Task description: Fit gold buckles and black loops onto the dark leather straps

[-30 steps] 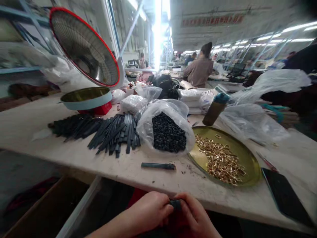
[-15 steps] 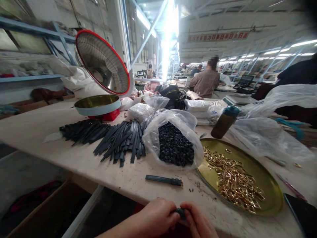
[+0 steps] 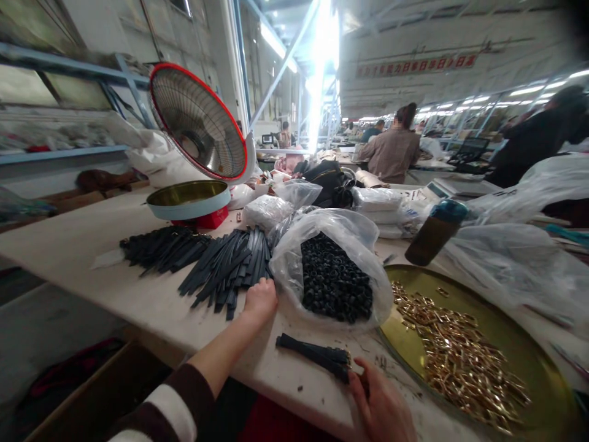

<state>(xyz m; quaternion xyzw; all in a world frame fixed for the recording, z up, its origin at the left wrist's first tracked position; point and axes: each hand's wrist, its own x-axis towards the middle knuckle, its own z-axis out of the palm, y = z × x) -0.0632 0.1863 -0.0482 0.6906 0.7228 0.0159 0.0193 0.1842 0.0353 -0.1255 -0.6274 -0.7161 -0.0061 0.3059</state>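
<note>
- The left hand's fingers (image 3: pixel 267 293) curl down onto the near ends of the fanned pile of black strips (image 3: pixel 230 270). Whether they have pinched one cannot be told, as the knuckles hide the tips.
- The left hand (image 3: pixel 261 299) lies knuckles up, just beside the clear plastic bag (image 3: pixel 294 270) of small black loops (image 3: pixel 335 285).
- The right hand's fingertips (image 3: pixel 356 376) touch the near end of a short bundle of dark straps (image 3: pixel 315 353) lying flat on the table edge. A closed grip cannot be made out.
- The right hand (image 3: pixel 384 405) sits low at the table's near edge, back towards the camera.
- A striped sleeve (image 3: pixel 170 408) covers the left forearm.
- Right of the bundle is a round gold tray (image 3: pixel 506 322) heaped with small gold buckles (image 3: pixel 460 359).
- A second, darker pile of strips (image 3: pixel 161 248) lies further left on the pale table (image 3: pixel 69 239).
- Beyond stand a brown bottle (image 3: pixel 435 233), a round tin (image 3: pixel 188 199) and a red-rimmed dish heater (image 3: pixel 197 123) (tilted back).
- Another person (image 3: pixel 391 153) sits at a far bench, facing away.
</note>
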